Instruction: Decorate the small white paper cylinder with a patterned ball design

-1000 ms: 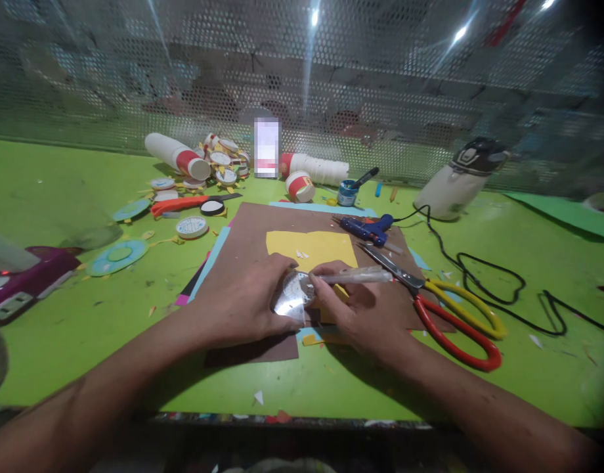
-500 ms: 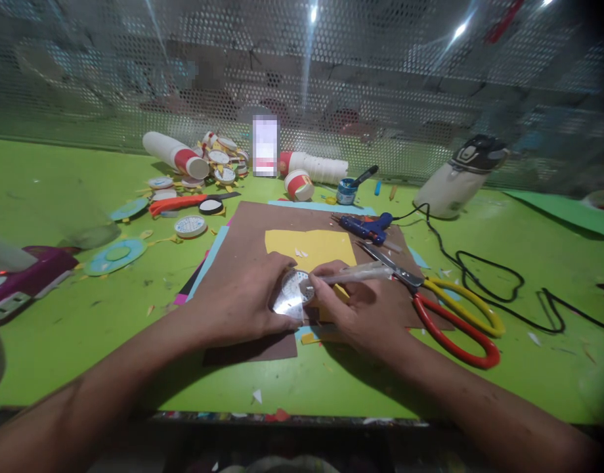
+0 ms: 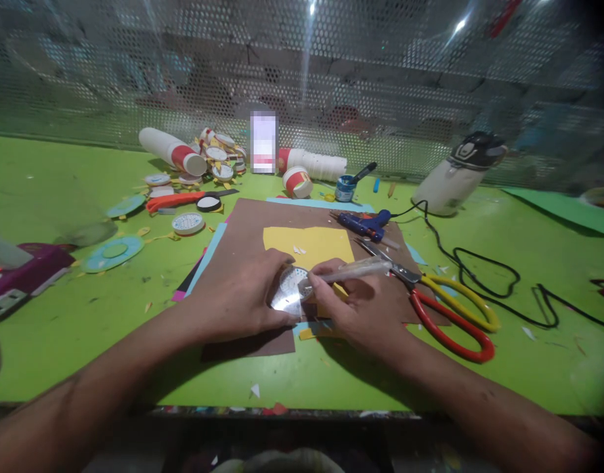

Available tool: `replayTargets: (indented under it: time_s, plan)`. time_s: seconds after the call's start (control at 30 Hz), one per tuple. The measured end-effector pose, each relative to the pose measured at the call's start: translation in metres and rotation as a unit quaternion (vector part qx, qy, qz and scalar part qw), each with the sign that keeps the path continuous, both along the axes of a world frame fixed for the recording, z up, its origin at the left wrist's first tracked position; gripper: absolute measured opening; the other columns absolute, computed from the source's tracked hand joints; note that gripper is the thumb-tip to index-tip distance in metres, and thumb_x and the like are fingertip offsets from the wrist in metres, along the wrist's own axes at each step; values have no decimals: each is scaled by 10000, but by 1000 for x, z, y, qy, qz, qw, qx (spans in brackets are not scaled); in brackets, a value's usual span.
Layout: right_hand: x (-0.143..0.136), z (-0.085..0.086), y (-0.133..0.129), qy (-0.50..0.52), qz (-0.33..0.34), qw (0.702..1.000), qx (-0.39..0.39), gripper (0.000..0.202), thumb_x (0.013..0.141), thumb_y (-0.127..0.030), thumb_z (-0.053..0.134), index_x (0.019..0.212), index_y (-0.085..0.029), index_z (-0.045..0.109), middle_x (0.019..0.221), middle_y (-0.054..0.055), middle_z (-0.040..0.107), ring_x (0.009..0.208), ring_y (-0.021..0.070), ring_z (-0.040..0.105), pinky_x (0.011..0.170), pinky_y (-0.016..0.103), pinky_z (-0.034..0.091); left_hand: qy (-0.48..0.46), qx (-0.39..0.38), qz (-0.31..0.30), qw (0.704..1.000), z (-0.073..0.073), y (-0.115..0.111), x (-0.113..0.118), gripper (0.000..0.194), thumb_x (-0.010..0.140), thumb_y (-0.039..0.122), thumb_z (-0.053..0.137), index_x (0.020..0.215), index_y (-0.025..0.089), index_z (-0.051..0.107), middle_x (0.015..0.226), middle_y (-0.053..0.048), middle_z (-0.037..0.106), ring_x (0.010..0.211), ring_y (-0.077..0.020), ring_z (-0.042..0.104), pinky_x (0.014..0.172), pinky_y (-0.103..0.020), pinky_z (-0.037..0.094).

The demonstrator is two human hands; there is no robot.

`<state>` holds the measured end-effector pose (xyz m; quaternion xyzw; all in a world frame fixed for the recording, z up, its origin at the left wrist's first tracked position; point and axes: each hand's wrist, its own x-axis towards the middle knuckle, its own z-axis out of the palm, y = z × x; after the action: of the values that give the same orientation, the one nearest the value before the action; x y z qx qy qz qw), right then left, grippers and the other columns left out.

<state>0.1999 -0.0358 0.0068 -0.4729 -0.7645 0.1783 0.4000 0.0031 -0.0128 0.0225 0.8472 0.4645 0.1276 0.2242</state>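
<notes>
My left hand (image 3: 243, 292) is curled round the left side of a shiny round disc (image 3: 287, 295) with printed marks, its thumb at the lower edge. In my right hand (image 3: 361, 302) a pale, translucent pen-like tool (image 3: 364, 268) is pinched, its tip end at the disc's right side. The disc is over a yellow sheet (image 3: 309, 240), which lies on brown paper (image 3: 243, 230). Just right of my right hand are large scissors (image 3: 408, 276) with one red and one yellow handle.
A blue glue gun (image 3: 364, 225) with a black cord lies behind the scissors. Paper cups (image 3: 169, 151), small round pieces, a phone (image 3: 263, 141), a blue jar (image 3: 345, 189) and a spray bottle (image 3: 459, 174) stand or lie farther back. A purple power strip (image 3: 26, 272) is at left.
The whole view has shifted slightly, so everything sits a little higher and further left. Both hands keep the same hold on the disc and the tool.
</notes>
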Motion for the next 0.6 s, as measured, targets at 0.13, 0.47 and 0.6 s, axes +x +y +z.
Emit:
replayTargets:
  time_s: [0.13,0.47,0.6]
  plan:
    - [0,-1,0,6,2,1000,-6,163,904,-245,525,809,-196,648,746,29,706,736,181,679,683,279,507,-3,9,-1,1000,-1,1,0,551,730,509,705,1167,217,538,1068,-83,643,885,-271,592,709,-380,468]
    - [-1,5,-3,20,12,1000,-4,184,883,-214,519,751,-189,645,681,12,688,662,158,653,638,258,492,2,-1,4,1000,4,0,2,536,734,539,684,1140,213,555,993,-68,647,827,-259,598,668,-357,446]
    - [0,5,-5,18,5,1000,-9,188,876,-219,517,746,-182,648,645,14,681,618,157,643,605,262,487,9,-9,3,1000,6,-1,3,528,741,526,679,1136,200,550,1005,-72,638,843,-258,592,666,-351,439]
